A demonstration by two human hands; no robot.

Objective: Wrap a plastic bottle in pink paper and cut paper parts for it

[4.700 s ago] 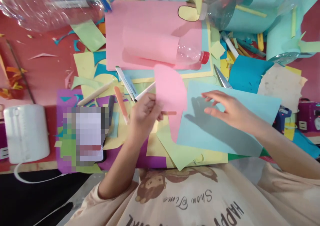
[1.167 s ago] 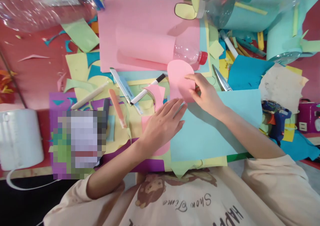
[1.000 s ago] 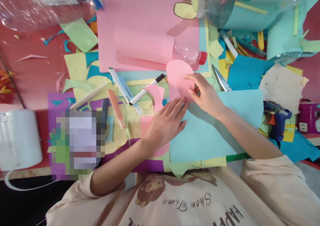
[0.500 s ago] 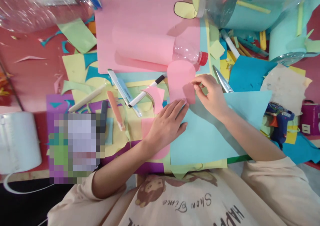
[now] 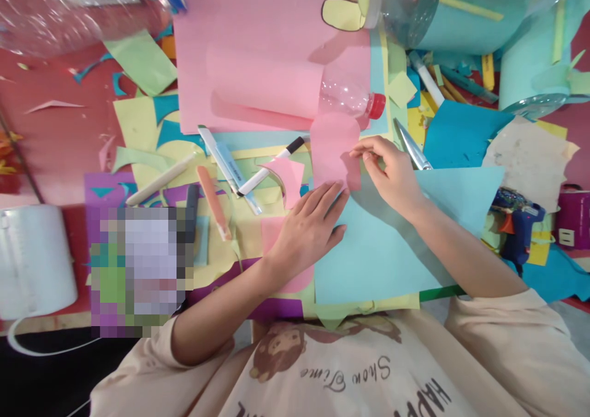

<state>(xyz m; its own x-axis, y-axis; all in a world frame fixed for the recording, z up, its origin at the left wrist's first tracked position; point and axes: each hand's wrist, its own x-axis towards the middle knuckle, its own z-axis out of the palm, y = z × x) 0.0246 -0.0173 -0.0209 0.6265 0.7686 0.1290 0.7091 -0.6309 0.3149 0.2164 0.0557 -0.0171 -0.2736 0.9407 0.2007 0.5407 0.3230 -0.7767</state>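
Condition of the work, head view:

1. Piece in hand. A pink cut-out (image 5: 329, 144), rounded along its far end and straight at its sides, is already cut to shape. It lies at the far left corner of the light blue sheet (image 5: 391, 245), its near end overlapping that sheet and its far end touching the neck of the bottle (image 5: 343, 94).

2. Right hand (image 5: 391, 174). Thumb and fingertips are pinched together on the right edge of the pink cut-out, which looks slightly lifted there. Whether the edge is being folded or only positioned cannot be told.

3. Left hand (image 5: 306, 226). It lies flat, palm down, fingers stretched out and close together. It grips nothing and presses on the left edge of the light blue sheet and on a pink offcut (image 5: 270, 229). Its fingertips reach the near end of the cut-out.

4. Done, by judgement: cutting of the pink shape is finished and the bottle is wrapped in pink paper (image 5: 262, 85).

5. Outstanding, by judgement: no glue or tape is visible on the cut-out, so it appears loose. The light blue sheet shows no marks or cuts.

6. Tools idle on the desk (image 5: 55, 140): marker (image 5: 271, 166) left of the cut-out, scissors (image 5: 412, 147) just beyond the right hand, glue gun (image 5: 519, 217) well to the right
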